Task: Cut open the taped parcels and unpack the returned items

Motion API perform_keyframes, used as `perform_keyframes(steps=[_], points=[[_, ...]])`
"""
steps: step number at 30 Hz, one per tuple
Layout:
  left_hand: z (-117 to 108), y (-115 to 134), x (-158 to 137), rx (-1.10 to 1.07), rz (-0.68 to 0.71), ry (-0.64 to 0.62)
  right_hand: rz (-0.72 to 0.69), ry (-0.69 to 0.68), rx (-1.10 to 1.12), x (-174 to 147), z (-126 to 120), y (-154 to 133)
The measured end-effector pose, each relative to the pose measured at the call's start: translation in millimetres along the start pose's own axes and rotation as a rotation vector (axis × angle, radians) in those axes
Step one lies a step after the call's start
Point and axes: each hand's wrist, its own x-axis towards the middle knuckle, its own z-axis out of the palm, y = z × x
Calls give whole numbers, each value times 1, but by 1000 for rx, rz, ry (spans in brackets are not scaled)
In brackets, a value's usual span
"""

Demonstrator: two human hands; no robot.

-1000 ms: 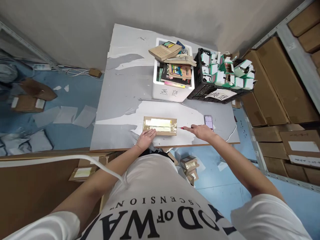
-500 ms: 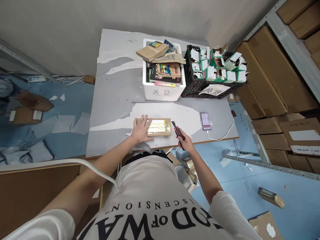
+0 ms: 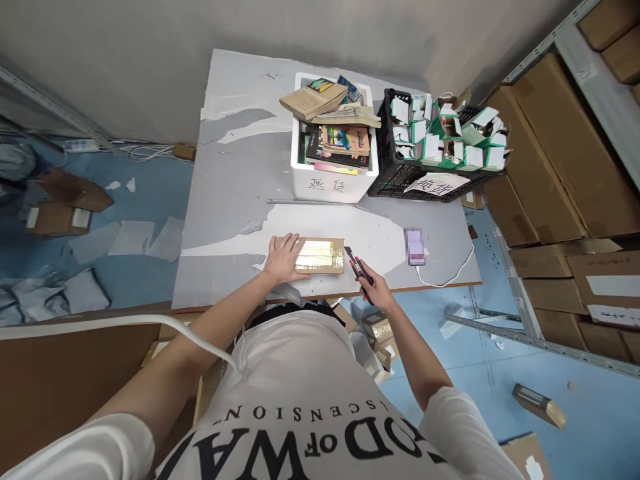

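Observation:
A small taped cardboard box (image 3: 338, 257) with a white label on top lies near the front edge of the table. Over its left end is my left hand (image 3: 284, 259), fingers across the top and thumb along the near side, gripping it against the surface. My right hand (image 3: 374, 285) is closed round a black and red box cutter (image 3: 358, 267). The cutter's tip points at the right end of the box, with a small gap between them.
On the table (image 3: 240, 173) stand a white foam bin (image 3: 327, 187) of books and a black crate (image 3: 387, 177) of white-green cartons. A phone (image 3: 415, 247) with a white cable (image 3: 453, 279) lies to the right. Shelves of cardboard boxes (image 3: 547, 223) flank the right side.
The view has shifted slightly. My left fingers have drawn closer together on the box. The box cutter stays beside the right end of the box, with little movement.

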Motion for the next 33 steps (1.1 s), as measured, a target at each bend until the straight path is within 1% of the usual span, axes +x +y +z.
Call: perform_keyframes(steps=[3,6,11,14,16,18,21,23,25,27,29,31,32,33], points=[[2,0,0,-13,-2,12,9,-36,-18,-1,-4,-1],[4,-1,-1,-25,-6,35,13,-100,-13,-1,-13,-1],[8,-1,-1,-21,-13,38,43,-185,-29,-8,-26,6],[8,-2,-1,-21,-19,36,73,-277,-79,-17,-23,12],[8,-2,0,-24,-23,32,81,-297,-94,-23,-18,15],[7,-2,0,-32,-16,30,92,-277,-79,-29,-17,18],[6,-2,0,-42,-4,30,122,-224,-43,-39,-27,22],[4,-1,0,-51,-2,17,117,-125,22,-44,-36,25],[2,-3,-1,-88,3,0,87,31,137,-45,-36,28],[0,-10,0,-164,-15,17,61,192,275,-38,-20,30],[-1,-24,2,-272,-113,104,53,300,426,-27,11,29],[1,-42,5,-428,-272,190,55,324,587,-15,46,26],[3,-52,6,-537,-351,199,58,317,656,-10,63,24],[5,-60,8,-666,-418,179,60,309,712,-5,76,21]])
